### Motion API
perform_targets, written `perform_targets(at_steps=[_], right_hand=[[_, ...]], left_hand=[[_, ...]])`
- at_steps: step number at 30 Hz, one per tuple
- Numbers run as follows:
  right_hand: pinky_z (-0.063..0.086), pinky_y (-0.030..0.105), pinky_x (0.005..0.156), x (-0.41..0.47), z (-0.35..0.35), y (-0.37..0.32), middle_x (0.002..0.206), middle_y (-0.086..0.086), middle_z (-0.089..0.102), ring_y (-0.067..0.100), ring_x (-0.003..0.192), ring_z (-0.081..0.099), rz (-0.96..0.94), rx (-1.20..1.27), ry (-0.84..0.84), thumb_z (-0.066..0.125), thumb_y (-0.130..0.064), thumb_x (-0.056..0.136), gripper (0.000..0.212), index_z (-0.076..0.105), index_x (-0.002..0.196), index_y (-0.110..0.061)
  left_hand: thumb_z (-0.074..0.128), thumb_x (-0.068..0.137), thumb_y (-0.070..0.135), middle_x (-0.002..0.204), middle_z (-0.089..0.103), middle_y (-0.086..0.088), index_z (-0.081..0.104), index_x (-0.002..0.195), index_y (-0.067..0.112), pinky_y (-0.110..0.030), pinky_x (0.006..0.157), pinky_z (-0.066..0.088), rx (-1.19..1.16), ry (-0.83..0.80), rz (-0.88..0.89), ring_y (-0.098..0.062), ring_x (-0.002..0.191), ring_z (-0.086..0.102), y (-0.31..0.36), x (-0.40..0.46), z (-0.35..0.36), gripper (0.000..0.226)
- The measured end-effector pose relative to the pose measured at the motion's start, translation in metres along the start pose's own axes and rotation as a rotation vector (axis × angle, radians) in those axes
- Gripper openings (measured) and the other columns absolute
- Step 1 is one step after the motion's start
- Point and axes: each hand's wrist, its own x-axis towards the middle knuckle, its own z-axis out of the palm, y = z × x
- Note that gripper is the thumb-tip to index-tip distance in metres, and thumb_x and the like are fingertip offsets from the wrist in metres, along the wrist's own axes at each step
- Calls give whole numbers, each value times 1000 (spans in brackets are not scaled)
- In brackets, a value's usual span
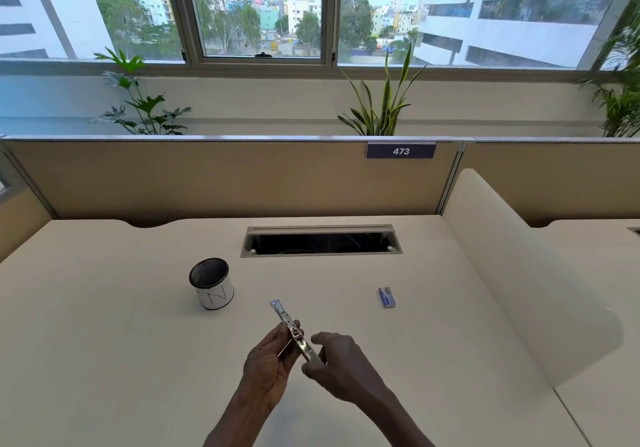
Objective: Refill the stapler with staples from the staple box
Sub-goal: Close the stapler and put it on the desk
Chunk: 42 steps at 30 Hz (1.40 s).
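Note:
A small metal stapler (284, 318) is held above the cream desk (104, 342), its top swung open so the shiny channel points away from me toward the upper left. My left hand (268, 367) grips its rear part from the left. My right hand (341, 363) pinches the near end of the metal arm from the right. The small blue staple box (387, 296) lies flat on the desk, well to the right of both hands and untouched. Whether staples sit in the channel cannot be seen.
A white cup with a dark mesh rim (212, 287) stands to the left of the stapler. A cable slot (321, 240) opens in the desk further back. A curved cream divider (519, 273) bounds the right side, a tan partition (225, 176) the back.

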Motion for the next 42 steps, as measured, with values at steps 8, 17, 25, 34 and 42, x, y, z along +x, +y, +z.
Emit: perform_targets(at_steps=[8,17,25,34,42], right_hand=[[54,23,66,0,-17,-11,84,-1,71,9,72,66,-114,31,242,64,-36,87,26,72,102,-15],[55,30,88,27,-25,-8,107,1,68,14,100,66,-15,617,117,49,-52,96,33,69,108,-29],[57,36,81,37,-8,3,95,16,74,27,86,70,219,1182,-131,55,-69,85,73,74,100,1],[47,34,66,36,-13,-6,89,11,64,21,72,58,269,1405,-127,41,-49,101,57,60,117,3],[35,30,63,39,-15,-3,74,6,57,17,62,48,325,1539,-165,34,-44,105,47,50,119,-3]], left_hand=[[55,93,1,110,71,-26,70,105,-11,-33,71,63,63,22,-3,-30,92,72,-6,-7,-3,22],[57,91,1,94,74,-25,74,99,-8,-34,64,62,78,-95,-90,-31,76,75,-18,-28,15,21],[54,91,-1,108,72,-28,71,105,-11,-35,66,62,54,-142,-87,-32,88,75,-17,-32,15,23],[67,79,2,119,68,-27,70,113,-4,-33,78,60,135,-226,-69,-34,106,70,-17,-32,17,34],[72,75,7,111,72,-27,74,107,-2,-31,76,60,308,-189,-1,-34,100,72,-18,-27,19,33]])
